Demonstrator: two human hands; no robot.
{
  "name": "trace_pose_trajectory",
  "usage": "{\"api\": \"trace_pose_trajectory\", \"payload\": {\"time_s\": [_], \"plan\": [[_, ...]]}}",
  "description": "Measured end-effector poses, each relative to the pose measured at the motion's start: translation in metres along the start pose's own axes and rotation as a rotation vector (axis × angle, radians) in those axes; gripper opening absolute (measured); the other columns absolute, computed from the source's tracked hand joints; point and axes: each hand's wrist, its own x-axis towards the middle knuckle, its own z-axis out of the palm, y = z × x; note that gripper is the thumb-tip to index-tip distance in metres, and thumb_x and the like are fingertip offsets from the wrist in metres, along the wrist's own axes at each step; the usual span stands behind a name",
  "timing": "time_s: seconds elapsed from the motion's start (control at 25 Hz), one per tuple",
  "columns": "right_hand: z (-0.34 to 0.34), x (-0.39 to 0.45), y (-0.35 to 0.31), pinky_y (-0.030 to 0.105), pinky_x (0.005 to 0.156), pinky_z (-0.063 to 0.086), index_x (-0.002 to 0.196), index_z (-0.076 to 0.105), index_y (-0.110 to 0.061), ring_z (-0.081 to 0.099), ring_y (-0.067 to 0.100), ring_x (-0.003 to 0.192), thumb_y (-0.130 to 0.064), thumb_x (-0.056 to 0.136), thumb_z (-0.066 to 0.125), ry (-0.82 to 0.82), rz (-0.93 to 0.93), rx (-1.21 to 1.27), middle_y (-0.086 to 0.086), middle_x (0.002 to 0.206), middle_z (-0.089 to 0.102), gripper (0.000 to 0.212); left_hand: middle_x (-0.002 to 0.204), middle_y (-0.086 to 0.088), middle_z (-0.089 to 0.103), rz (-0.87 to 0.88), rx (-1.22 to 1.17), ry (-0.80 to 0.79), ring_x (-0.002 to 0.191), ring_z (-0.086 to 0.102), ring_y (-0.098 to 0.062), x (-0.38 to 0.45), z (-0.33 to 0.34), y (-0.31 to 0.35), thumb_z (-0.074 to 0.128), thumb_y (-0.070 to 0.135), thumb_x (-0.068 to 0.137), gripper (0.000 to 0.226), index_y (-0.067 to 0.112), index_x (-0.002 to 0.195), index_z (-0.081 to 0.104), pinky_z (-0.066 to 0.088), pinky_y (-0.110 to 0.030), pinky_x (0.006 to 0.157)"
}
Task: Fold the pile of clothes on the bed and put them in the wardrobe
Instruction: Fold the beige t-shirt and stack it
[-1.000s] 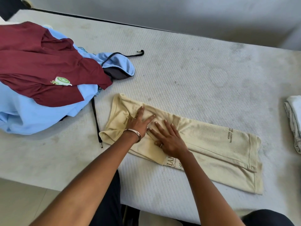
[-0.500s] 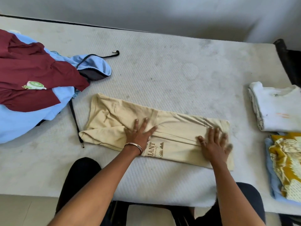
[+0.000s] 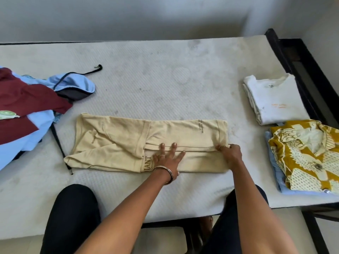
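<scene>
While the bed (image 3: 165,74) carries all the laundry on its bare mattress, the cream shirt (image 3: 128,142) lies folded into a long strip along the near side, directly under both hands. Flat on that strip rests the left hand (image 3: 167,158), its fingers (image 3: 173,146) straight and spread across the lengthwise fold, palm down beside the printed lettering, a metal bangle (image 3: 166,174) on the wrist. Just to its right, the right hand (image 3: 230,153) sits at the strip's end, fingers curled and pinching the cloth edge there, the knuckles raised and a ring on one finger. Both forearms reach forward from the near edge of the bed, the left angled inward, the right straighter. Well to the left of the left hand lies the unfolded pile: a maroon garment (image 3: 27,101) on top of a light blue hoodie (image 3: 73,85), whose black drawstring (image 3: 60,149) trails down close to the strip's left end. Beyond the right hand sits a folded white shirt (image 3: 275,99), and nearer, a folded yellow patterned shirt (image 3: 308,154) stacked on a pale blue garment (image 3: 286,189).
</scene>
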Motion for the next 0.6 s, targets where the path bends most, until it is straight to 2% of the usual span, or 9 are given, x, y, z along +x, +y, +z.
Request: {"api": "trace_pose_trajectory", "payload": {"time_s": [0.08,0.16,0.24,0.32,0.36,0.44,0.48,0.52,0.6], "plan": [[-0.003,-0.009,-0.015,0.036,0.092,0.046,0.126,0.056,-0.009,0.056,0.034,0.114,-0.025,0.083,0.072,-0.018,-0.082,-0.028,0.014,0.123,0.062,0.049,0.16,0.009,-0.017,0.02,-0.044,0.055,0.145,-0.015,-0.04,0.002,-0.002,-0.007,0.055,0.026,0.092,0.081,0.045,0.149,0.001,0.017,-0.063,0.112],[0.007,-0.032,-0.036,0.036,0.086,0.041,0.128,0.05,-0.01,0.054,0.037,0.115,-0.016,0.086,0.065,0.026,-0.231,-0.155,0.018,0.123,0.061,0.045,0.158,0.0,0.024,0.035,-0.314,0.231,0.146,0.017,-0.032,0.003,-0.007,-0.019,0.055,0.017,0.091,0.066,0.033,0.149,0.026,0.031,-0.049,0.111],[0.033,-0.069,-0.058,0.036,0.075,0.04,0.125,0.046,-0.012,0.057,0.038,0.108,-0.012,0.088,0.058,0.087,-0.39,-0.286,0.018,0.115,0.062,0.04,0.126,-0.009,0.062,-0.045,-0.856,0.423,0.117,0.058,-0.024,0.003,-0.014,-0.032,0.059,0.012,0.092,0.041,0.015,0.132,0.054,0.046,-0.034,0.093],[0.074,-0.105,-0.075,0.036,0.075,0.041,0.129,0.04,-0.016,0.058,0.035,0.107,-0.01,0.091,0.052,0.021,-0.57,-0.447,0.013,0.117,0.062,0.04,0.102,-0.012,0.071,-0.233,-1.427,0.446,0.079,0.066,-0.019,-0.004,-0.027,-0.04,0.056,0.018,0.096,0.025,0.007,0.117,0.064,0.049,-0.029,0.066],[0.095,-0.12,-0.078,0.039,0.082,0.044,0.135,0.037,-0.018,0.056,0.034,0.112,-0.011,0.091,0.053,-0.131,-0.643,-0.514,0.011,0.124,0.059,0.047,0.098,-0.012,0.071,-0.328,-1.622,0.396,0.069,0.065,-0.019,-0.005,-0.03,-0.048,0.053,0.026,0.098,0.027,0.007,0.113,0.065,0.047,-0.027,0.058],[0.127,-0.135,-0.071,0.048,0.097,0.043,0.14,0.039,-0.024,0.052,0.03,0.123,-0.015,0.091,0.059,-0.455,-0.687,-0.613,0.005,0.134,0.056,0.054,0.087,-0.007,0.071,-0.444,-1.762,0.243,0.055,0.062,-0.017,-0.012,-0.033,-0.063,0.048,0.042,0.098,0.037,0.011,0.105,0.067,0.047,-0.027,0.055],[0.132,-0.137,-0.064,0.049,0.1,0.042,0.137,0.046,-0.026,0.053,0.025,0.123,-0.016,0.091,0.057,-0.501,-0.676,-0.606,0.001,0.132,0.059,0.048,0.085,-0.007,0.07,-0.448,-1.761,0.192,0.055,0.061,-0.016,-0.013,-0.032,-0.069,0.047,0.046,0.097,0.04,0.012,0.102,0.068,0.047,-0.027,0.056],[0.132,-0.134,-0.056,0.047,0.1,0.043,0.129,0.055,-0.025,0.056,0.023,0.12,-0.015,0.091,0.054,-0.449,-0.663,-0.538,0.0,0.127,0.063,0.039,0.087,-0.009,0.069,-0.439,-1.739,0.168,0.06,0.063,-0.017,-0.014,-0.028,-0.072,0.051,0.048,0.095,0.039,0.012,0.1,0.067,0.048,-0.028,0.059],[0.12,-0.125,-0.043,0.038,0.091,0.05,0.116,0.065,-0.017,0.063,0.023,0.11,-0.007,0.089,0.051,-0.219,-0.589,-0.289,0.004,0.114,0.07,0.032,0.104,-0.01,0.069,-0.449,-1.595,0.205,0.083,0.065,-0.02,-0.004,-0.019,-0.07,0.064,0.046,0.087,0.036,0.015,0.104,0.064,0.048,-0.029,0.072]]}}
